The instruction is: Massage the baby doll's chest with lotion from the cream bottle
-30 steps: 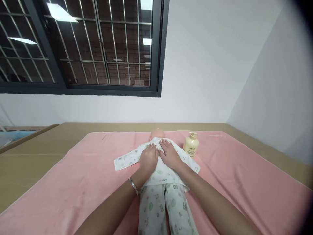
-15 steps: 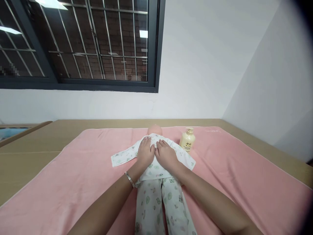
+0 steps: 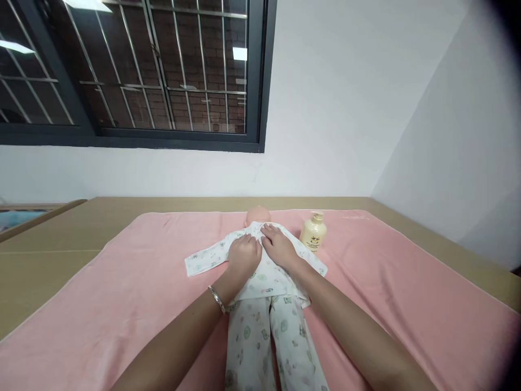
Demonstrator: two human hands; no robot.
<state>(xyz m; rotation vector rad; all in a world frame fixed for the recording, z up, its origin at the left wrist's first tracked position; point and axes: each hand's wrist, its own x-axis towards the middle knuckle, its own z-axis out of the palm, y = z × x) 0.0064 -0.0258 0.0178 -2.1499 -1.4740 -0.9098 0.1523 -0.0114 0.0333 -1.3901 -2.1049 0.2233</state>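
The fingers of the left hand (image 3: 243,255) lie together, curled slightly and pressed flat on the chest of a doll (image 3: 260,282), gripping nothing that I can see. Just beside them, the fingers of the right hand (image 3: 280,247) are laid flat and a little spread on the same chest, their tips reaching to the collar of the doll's shirt (image 3: 260,271); whether they pinch the cloth I cannot tell. The 2 hands touch or nearly touch along their inner edges over the middle of the shirt front. A thin bracelet (image 3: 217,299) circles the left wrist, below the fingers.

The doll lies on its back under both hands. Its long axis runs straight away from the person: the bare head (image 3: 258,215) points to the far wall, just beyond the fingertips, and the 2 legs in printed trousers (image 3: 268,342) run back toward the person between the forearms. One sleeve (image 3: 205,259) stretches out flat to the left of the left fingers, the other to the right of the right hand, near the bottle.

A cream pump bottle (image 3: 313,233) stands upright to the right of the right fingers, near the doll's shoulder but apart from it. All of this rests on a pink towel (image 3: 122,293) spread over a tan surface (image 3: 49,244). Beyond the fingertips rise a white wall (image 3: 345,108) and a dark-framed barred window (image 3: 134,70).
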